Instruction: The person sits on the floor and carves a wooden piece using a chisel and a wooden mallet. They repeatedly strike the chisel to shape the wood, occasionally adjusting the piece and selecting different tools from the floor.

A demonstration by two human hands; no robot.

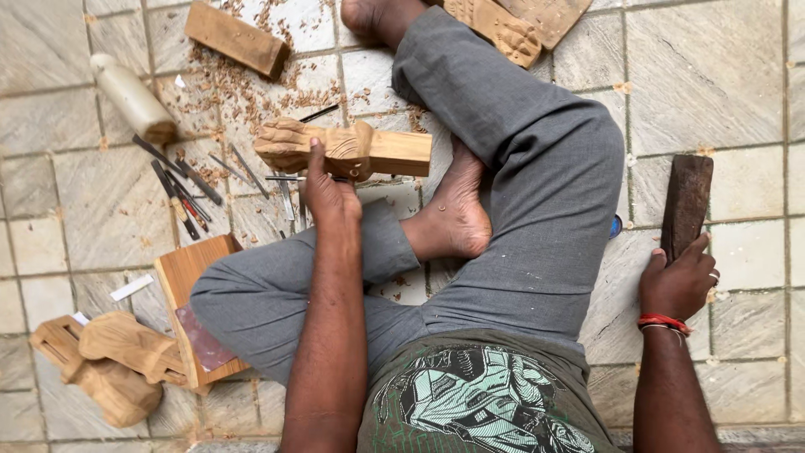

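Observation:
I sit cross-legged on a tiled floor in grey trousers. My left hand (pixel 329 195) grips a partly carved wooden figure (pixel 344 149), holding it up above my knee, with its square uncarved end pointing right. My right hand (pixel 677 281) is closed around the lower end of a dark wooden mallet block (pixel 688 200) out to the right, near the floor. My bare foot (pixel 453 220) rests just right of the carving.
Several chisels (pixel 183 189) lie on the floor left of the carving among wood shavings. A pale bottle (pixel 132 98) and a wood block (pixel 237 39) lie upper left. Carved pieces (pixel 113 362) and a board (pixel 186 277) sit lower left; more carvings (pixel 511 25) at top.

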